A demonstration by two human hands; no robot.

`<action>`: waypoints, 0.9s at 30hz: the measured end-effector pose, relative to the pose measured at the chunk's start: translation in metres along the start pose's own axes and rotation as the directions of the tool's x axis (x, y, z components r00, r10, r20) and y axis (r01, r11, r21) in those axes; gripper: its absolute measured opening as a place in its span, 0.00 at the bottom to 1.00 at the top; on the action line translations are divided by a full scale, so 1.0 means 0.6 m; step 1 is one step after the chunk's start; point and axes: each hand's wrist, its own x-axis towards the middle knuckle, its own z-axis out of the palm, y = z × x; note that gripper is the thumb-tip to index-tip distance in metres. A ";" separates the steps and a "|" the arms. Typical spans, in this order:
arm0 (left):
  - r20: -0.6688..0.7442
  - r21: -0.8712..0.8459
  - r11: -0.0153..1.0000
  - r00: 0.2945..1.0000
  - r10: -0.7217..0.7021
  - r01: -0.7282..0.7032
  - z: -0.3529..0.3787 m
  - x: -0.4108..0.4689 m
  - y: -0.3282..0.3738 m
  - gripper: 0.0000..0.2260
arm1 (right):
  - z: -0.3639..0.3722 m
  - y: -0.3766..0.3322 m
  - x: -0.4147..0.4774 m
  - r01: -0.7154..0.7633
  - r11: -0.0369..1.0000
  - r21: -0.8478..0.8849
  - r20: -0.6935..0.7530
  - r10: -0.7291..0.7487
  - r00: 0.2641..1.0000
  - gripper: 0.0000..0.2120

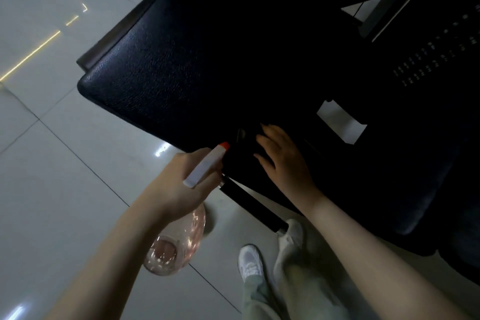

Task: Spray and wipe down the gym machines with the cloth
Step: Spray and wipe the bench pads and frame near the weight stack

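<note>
In the lower middle of the frame the left hand (179, 182) gripped the spray bottle (207, 163), its fingers curled round the white head. The orange nozzle pointed up and right at the black padded seat (181, 60), and the clear pinkish body hung below the wrist, over the floor (52, 163). Just right of the nozzle, the right hand (283, 161) lay flat on the pad's lower edge with its fingers straight and spread. A darker patch under and beside those fingers may have been the cloth (242, 158), but it was too dim to tell from the pad. A black handle (252, 205) with shiny ends slanted beneath both hands. A white shoe (250, 262) and pale trousers (293, 267) showed at the bottom of the frame.
</note>
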 end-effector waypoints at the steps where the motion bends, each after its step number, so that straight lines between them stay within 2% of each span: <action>1: 0.017 -0.004 1.000 1.000 -0.008 0.008 -0.008 0.008 0.008 0.20 | 0.003 -0.002 0.001 -0.031 0.999 0.010 -0.017 0.031 0.999 0.15; 4: 0.075 -0.014 1.000 0.997 -0.008 0.010 -0.031 0.030 0.032 0.22 | 0.006 -0.008 0.000 -0.036 0.999 0.036 -0.035 0.037 0.999 0.15; 8: 0.143 -0.035 0.990 0.981 -0.128 0.134 -0.061 0.071 0.066 0.27 | 0.002 -0.010 0.004 -0.040 0.997 0.063 -0.052 0.043 0.998 0.15; 11: 0.197 0.053 0.989 0.969 -0.146 0.138 -0.079 0.100 0.091 0.23 | 0.001 -0.014 0.027 -0.115 0.987 0.111 -0.058 0.122 0.991 0.16; 14: 0.170 0.153 0.969 0.960 -0.222 0.196 -0.086 0.135 0.107 0.10 | 0.003 -0.020 0.052 -0.217 0.960 0.177 -0.077 0.233 0.969 0.16; 18: 0.176 0.259 0.950 0.959 -0.222 0.173 -0.088 0.172 0.126 0.12 | 0.011 -0.022 0.050 -0.234 0.949 0.210 -0.071 0.254 0.965 0.15; 24: 0.261 0.333 0.935 0.941 -0.215 0.121 -0.090 0.209 0.140 0.12 | 0.009 -0.016 0.050 -0.222 0.951 0.214 -0.037 0.235 0.971 0.15; 27: 0.257 0.353 0.931 0.946 -0.197 0.098 -0.101 0.224 0.151 0.10 | 0.005 -0.020 0.051 -0.243 0.945 0.221 -0.032 0.256 0.966 0.15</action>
